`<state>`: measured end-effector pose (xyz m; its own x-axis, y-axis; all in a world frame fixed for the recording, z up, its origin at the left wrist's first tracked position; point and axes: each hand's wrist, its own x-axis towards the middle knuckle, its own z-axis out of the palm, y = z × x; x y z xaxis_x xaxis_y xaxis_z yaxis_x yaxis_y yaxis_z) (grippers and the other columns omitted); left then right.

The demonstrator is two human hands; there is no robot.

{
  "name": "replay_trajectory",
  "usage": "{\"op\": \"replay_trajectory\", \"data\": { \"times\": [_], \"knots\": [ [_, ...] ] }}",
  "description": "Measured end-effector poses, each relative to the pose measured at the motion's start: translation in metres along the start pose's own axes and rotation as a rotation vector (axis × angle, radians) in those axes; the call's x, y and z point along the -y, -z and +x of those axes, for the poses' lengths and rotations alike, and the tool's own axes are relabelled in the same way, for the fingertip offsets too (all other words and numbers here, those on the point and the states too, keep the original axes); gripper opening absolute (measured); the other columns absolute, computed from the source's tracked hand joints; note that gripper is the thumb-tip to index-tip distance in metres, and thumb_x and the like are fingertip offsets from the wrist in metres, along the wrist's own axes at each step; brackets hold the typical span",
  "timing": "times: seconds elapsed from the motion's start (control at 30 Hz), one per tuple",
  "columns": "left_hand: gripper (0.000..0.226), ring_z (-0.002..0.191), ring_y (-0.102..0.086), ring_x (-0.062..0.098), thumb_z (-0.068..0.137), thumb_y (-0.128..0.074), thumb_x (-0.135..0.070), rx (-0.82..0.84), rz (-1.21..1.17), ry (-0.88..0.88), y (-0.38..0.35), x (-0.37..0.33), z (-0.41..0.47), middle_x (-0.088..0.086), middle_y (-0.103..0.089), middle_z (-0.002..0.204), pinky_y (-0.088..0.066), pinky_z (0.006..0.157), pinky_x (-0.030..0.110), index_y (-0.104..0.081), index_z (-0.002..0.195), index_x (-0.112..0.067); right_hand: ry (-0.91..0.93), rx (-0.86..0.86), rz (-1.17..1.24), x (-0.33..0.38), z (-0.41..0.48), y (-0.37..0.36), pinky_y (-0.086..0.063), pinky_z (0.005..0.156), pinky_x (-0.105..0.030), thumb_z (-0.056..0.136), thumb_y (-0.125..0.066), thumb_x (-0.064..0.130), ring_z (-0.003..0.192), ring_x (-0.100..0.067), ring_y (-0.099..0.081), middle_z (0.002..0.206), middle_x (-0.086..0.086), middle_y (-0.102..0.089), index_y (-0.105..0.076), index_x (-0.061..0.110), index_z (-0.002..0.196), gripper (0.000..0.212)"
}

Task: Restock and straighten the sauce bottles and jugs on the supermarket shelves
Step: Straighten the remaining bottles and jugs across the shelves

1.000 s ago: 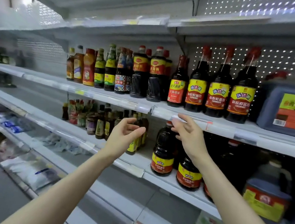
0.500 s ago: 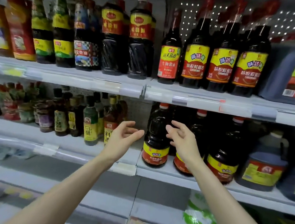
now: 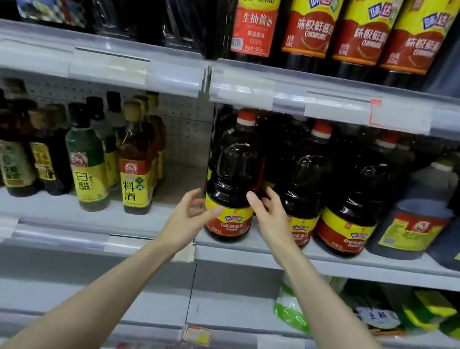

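Observation:
A large dark soy sauce jug (image 3: 233, 172) with a red cap and a yellow-red label stands at the left end of a row on the middle shelf (image 3: 327, 264). My left hand (image 3: 188, 218) is open at the jug's lower left, fingers spread, thumb near the label. My right hand (image 3: 268, 216) is open at its lower right, fingers reaching between this jug and the second jug (image 3: 304, 180). Neither hand grips anything. A third jug (image 3: 355, 194) stands further right.
Small vinegar and cooking wine bottles (image 3: 134, 169) fill the left of the same shelf, with a gap beside the jug. Grey-blue jugs (image 3: 416, 215) stand at the right. Tall sauce bottles (image 3: 309, 22) line the upper shelf. Green packets (image 3: 291, 304) lie below.
The view has closed in on the middle shelf. Both hands came down from the upper shelf edge to either side of the leftmost jug.

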<state>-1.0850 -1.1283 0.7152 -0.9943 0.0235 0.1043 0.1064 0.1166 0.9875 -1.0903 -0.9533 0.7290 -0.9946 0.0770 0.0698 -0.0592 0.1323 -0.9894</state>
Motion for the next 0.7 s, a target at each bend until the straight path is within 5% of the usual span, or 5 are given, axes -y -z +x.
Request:
{"op": "replay_trajectory", "data": {
  "times": [0.1,0.23,0.37,0.57,0.7],
  "knots": [
    [0.065,0.109,-0.053,0.000,0.085,-0.069,-0.027,0.019,-0.053,-0.021,-0.007,0.018,0.015,-0.009,-0.051,0.127,-0.046,0.077,0.009,-0.036,0.142,-0.020,0.013,0.028,0.005,-0.017,0.014,-0.007,-0.034,0.114,-0.044,0.077,-0.058,0.065,0.142,-0.016,-0.032,0.155,0.000,-0.032,-0.022,0.025,0.153,0.093],
    [0.056,0.109,-0.056,-0.005,0.081,-0.067,-0.036,0.075,-0.063,-0.055,-0.013,0.036,0.032,-0.017,-0.058,0.121,-0.050,0.083,0.013,-0.044,0.131,-0.028,0.051,0.058,-0.023,-0.036,0.030,-0.012,-0.037,0.112,-0.042,0.068,-0.051,0.082,0.137,-0.012,-0.038,0.152,0.007,-0.037,-0.024,0.029,0.151,0.103],
    [0.043,0.102,-0.062,-0.002,0.088,-0.062,-0.027,0.096,-0.054,-0.100,-0.018,0.049,0.045,-0.013,-0.063,0.115,-0.051,0.078,0.013,-0.046,0.128,-0.025,0.086,0.116,0.000,-0.052,0.042,-0.013,-0.044,0.097,-0.024,0.086,-0.044,0.063,0.125,-0.008,-0.046,0.143,0.011,-0.044,-0.025,0.029,0.151,0.076],
    [0.051,0.101,-0.062,-0.004,0.078,-0.061,-0.037,0.105,-0.095,-0.152,-0.023,0.064,0.048,-0.016,-0.063,0.114,-0.051,0.079,0.014,-0.044,0.126,-0.032,0.101,0.153,0.018,-0.069,0.052,-0.015,-0.038,0.098,-0.025,0.077,-0.038,0.069,0.131,-0.010,-0.039,0.151,0.009,-0.034,-0.009,0.029,0.154,0.092],
    [0.047,0.102,-0.062,-0.006,0.079,-0.062,-0.034,0.154,-0.057,-0.176,-0.019,0.070,0.052,-0.017,-0.061,0.115,-0.051,0.082,0.016,-0.043,0.122,-0.039,0.177,0.140,-0.011,-0.084,0.051,-0.015,-0.040,0.102,-0.026,0.081,-0.042,0.065,0.130,-0.008,-0.044,0.136,0.016,-0.046,-0.024,0.031,0.149,0.078]
  ]
}}
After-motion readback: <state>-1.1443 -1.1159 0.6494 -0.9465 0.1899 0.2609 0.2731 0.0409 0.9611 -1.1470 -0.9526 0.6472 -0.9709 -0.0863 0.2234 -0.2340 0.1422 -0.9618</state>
